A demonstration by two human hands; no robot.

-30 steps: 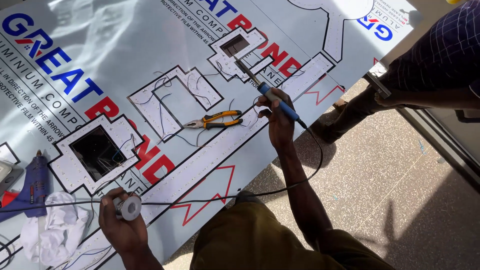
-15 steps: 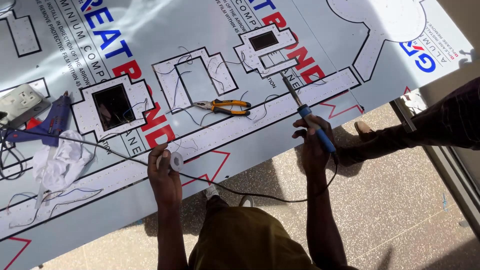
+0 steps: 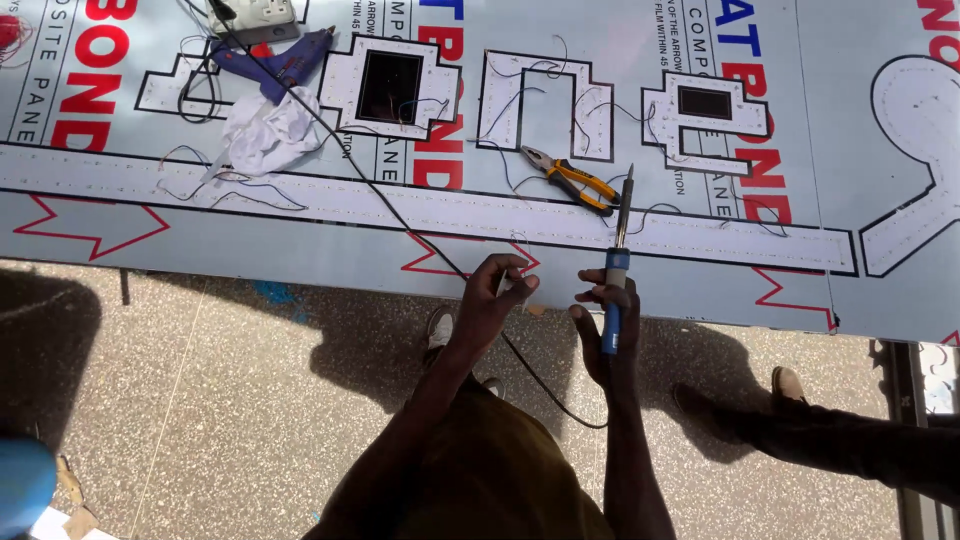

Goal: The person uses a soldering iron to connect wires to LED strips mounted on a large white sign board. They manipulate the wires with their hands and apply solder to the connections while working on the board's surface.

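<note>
The right hand (image 3: 607,330) was closed around the blue handle of a soldering iron (image 3: 616,275), shaft and tip pointing away from the person over the near edge of the sign panel (image 3: 300,235). The iron looked light and rigid; its metal tip was probably hot, so the insulated blue handle was the only safe place to hold it. A thin black cord (image 3: 380,195) crossed the panel and trailed under the hands, slack and liable to snag. The left hand (image 3: 495,295) was curled, fingertips pinched on something small at the panel's edge; what it was could not be told. Orange-handled pliers (image 3: 572,180) lay just beyond the tip. Farther left lay a white rag (image 3: 265,135), a blue glue gun (image 3: 270,60) and a socket block (image 3: 255,15). The panel was a broad, stiff, glossy sheet with cut-out shapes and fine loose wires. Below it ran a speckled stone floor (image 3: 250,400) in sunlight; another person's foot (image 3: 785,385) stood at right.
</note>
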